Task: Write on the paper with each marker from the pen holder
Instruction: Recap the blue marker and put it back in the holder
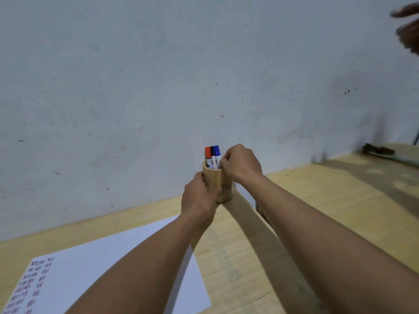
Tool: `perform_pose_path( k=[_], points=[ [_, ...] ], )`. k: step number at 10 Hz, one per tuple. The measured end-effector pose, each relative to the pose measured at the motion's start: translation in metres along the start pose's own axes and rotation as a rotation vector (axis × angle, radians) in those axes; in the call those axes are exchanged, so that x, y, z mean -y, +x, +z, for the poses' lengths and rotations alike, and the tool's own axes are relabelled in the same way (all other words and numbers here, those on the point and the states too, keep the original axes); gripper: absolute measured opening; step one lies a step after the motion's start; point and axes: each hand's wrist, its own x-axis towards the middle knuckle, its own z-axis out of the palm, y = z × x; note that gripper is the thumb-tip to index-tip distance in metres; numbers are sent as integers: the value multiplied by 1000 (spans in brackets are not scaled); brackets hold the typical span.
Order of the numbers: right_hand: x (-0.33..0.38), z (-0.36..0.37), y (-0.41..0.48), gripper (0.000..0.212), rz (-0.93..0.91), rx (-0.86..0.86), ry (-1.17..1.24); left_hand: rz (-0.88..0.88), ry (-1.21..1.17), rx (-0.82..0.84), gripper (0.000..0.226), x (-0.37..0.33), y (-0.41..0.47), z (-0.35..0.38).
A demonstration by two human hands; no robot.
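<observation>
The pen holder [216, 184], standing at the far edge of the tabletop [317, 200] by the wall, is clasped in the grip of the left hand [199, 198]. The blue marker [217, 155] is pinched by the right hand [240, 164], beside the black marker [212, 155] and red marker [207, 155]. Neighbouring markers may be dragged out if the pull is crooked. The paper [108, 268] lies nearer, partly written.

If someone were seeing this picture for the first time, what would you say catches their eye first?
Probably the round wooden pen holder at the table's far edge, with red, black and blue capped markers standing in it. The left hand grips its side while the right hand pinches the blue marker. A white paper sheet with red marks lies lower left.
</observation>
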Motion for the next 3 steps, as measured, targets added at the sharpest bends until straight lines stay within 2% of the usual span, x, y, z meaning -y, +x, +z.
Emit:
perform_pose_path(
  k=[1,2,3],
  points=[
    [2,-1,-4,15,3,-14,29,-11,28,4,55,-3,-1,-1],
    [6,-7,-11,14,-8,-34,89,-46,39,6,63,-5,-1,-2],
    [11,-19,-24,12,-36,-48,173,-70,-6,11,94,-13,-14,-17]
  ],
)
